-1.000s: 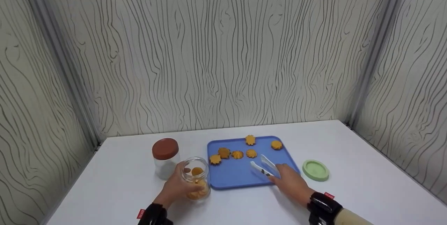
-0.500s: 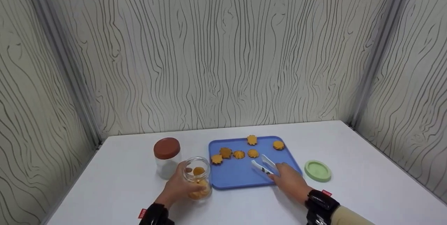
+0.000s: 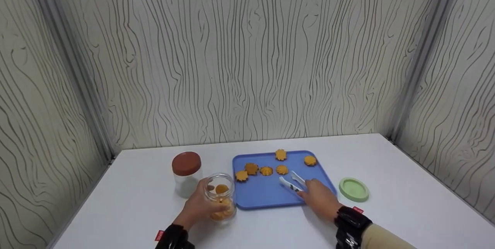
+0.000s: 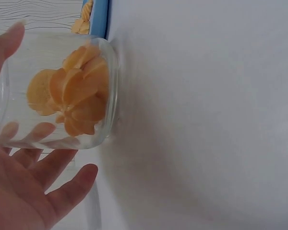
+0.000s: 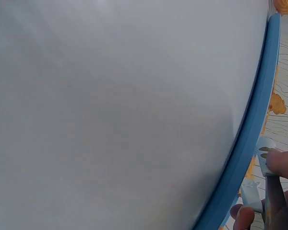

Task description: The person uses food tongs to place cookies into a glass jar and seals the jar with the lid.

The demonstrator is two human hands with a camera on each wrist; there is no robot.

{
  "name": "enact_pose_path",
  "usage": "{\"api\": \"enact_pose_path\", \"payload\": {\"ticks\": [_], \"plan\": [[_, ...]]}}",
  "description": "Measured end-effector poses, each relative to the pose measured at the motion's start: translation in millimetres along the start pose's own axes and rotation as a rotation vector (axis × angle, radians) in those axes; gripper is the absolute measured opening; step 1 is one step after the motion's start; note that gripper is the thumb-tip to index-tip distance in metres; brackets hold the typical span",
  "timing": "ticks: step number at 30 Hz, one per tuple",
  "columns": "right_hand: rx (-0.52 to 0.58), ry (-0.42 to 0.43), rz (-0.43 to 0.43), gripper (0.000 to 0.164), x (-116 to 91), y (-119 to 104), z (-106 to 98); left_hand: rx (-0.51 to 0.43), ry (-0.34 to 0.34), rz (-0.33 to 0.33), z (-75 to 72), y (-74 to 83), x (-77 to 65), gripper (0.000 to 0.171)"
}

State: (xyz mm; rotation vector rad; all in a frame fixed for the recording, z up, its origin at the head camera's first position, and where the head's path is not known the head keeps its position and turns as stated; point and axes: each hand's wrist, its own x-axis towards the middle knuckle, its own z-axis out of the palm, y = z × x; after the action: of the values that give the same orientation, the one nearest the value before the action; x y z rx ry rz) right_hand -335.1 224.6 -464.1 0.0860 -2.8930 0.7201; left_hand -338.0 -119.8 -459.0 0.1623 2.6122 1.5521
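My left hand (image 3: 198, 205) grips a clear glass jar (image 3: 232, 191) with no lid on it, standing by the tray's left edge. Several orange-brown, swirled cookies (image 4: 81, 91) lie in its bottom. With my right hand (image 3: 320, 199) I hold a pair of white tongs (image 3: 289, 185), dark marks on one arm, over the right part of a blue tray (image 3: 259, 195). The tongs' tips stand apart with nothing between them. Several fluted cookies (image 3: 282, 169) are spread along the tray's back half, one just beyond the tips.
A second clear jar (image 3: 187, 184) with a reddish-brown lid (image 3: 186, 163) stands behind my left hand. To the right of the tray, a round pale green lid (image 3: 354, 189) lies on the white table (image 3: 127, 202). Wood-patterned panels (image 3: 247, 55) enclose the back and sides.
The head view has shifted slightly, moving everything a little to the right. My right wrist has come slightly left, the tongs staying over the tray. The left hand keeps its grip on the jar.
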Motion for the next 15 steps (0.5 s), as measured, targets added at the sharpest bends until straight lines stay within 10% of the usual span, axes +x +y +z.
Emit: {"api": "enact_pose_path", "payload": {"ticks": [15], "plan": [[-0.058,-0.018,0.009,0.024,8.4,-8.6,-0.5,-0.006,0.003,-0.036,0.9,1.1,0.8,0.108]]}}
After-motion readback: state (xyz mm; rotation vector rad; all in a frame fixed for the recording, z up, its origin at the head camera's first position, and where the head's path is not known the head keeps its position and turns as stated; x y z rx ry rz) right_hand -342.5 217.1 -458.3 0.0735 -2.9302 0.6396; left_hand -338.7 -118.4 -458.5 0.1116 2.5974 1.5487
